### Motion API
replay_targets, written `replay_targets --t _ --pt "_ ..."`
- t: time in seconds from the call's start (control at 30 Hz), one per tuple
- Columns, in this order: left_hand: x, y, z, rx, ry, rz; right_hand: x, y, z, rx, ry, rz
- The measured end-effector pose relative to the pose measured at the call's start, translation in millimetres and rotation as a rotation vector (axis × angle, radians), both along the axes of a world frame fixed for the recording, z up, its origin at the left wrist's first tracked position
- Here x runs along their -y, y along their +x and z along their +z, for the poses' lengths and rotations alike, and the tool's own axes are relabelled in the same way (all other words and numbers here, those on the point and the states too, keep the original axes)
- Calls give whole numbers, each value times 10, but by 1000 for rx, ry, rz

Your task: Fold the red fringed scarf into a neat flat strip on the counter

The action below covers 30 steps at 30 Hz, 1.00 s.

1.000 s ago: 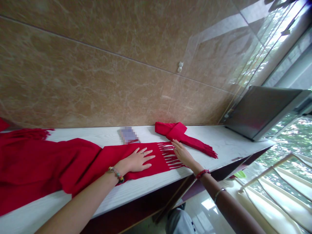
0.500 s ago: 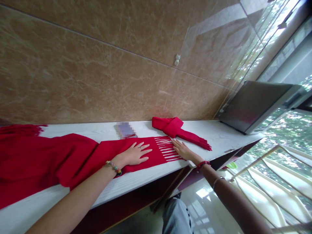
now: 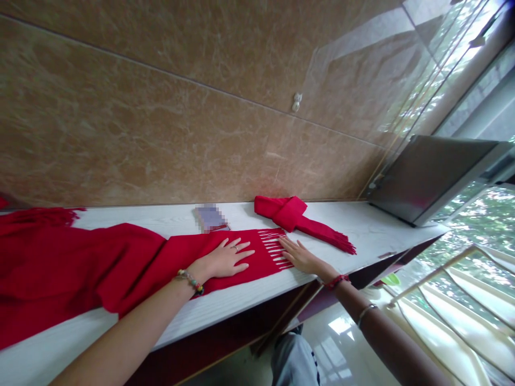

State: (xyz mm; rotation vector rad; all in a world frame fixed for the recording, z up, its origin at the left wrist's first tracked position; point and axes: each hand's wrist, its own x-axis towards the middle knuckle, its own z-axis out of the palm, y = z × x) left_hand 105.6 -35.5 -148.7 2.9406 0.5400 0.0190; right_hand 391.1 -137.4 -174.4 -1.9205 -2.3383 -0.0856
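Observation:
A long red scarf (image 3: 132, 257) lies along the white tabletop, wrinkled at the left and flat toward its right end. My left hand (image 3: 225, 258) rests palm down on the flat part, fingers spread. At the right end, my right hand (image 3: 300, 256) lies flat over the white-gapped fringe (image 3: 274, 249), its fingers stretched out on the strands. Behind that hand sits a second red scarf (image 3: 289, 212), folded or knotted into a small bundle with one fringed tail pointing right.
A flat item with a blurred cover (image 3: 211, 217) lies behind the scarf. A brown marble-look wall (image 3: 161, 134) rises at the table's back edge. A grey box-like appliance (image 3: 430, 177) stands at the right end. A cream metal rack (image 3: 446, 300) is at lower right.
My right hand has slid slightly toward the left across the fringe, covering more of its strand ends. My left hand stays on the scarf. The whole view has shifted slightly.

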Motion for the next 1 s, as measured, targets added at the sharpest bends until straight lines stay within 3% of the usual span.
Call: replay_targets --t 0.13,0.27,0.37,0.47,0.73,0.87,1.0 --pt "-9 7 -11 10 -8 6 47 293 43 8 36 -83" --pt "-25 2 -38 12 6 -7 -263 -93 100 -103 124 34" --pt "-13 -10 -24 0 31 6 -614 -430 29 -78 147 117" --pt "6 -23 -4 -9 43 11 -816 -478 -86 -15 155 115" --pt "-5 -21 -37 12 23 2 -687 -9 -154 9 169 51" --pt "15 -17 -11 0 3 6 -660 -203 -94 -42 229 34" --pt "70 -30 59 -50 -17 22 -666 -439 -48 -104 220 135"
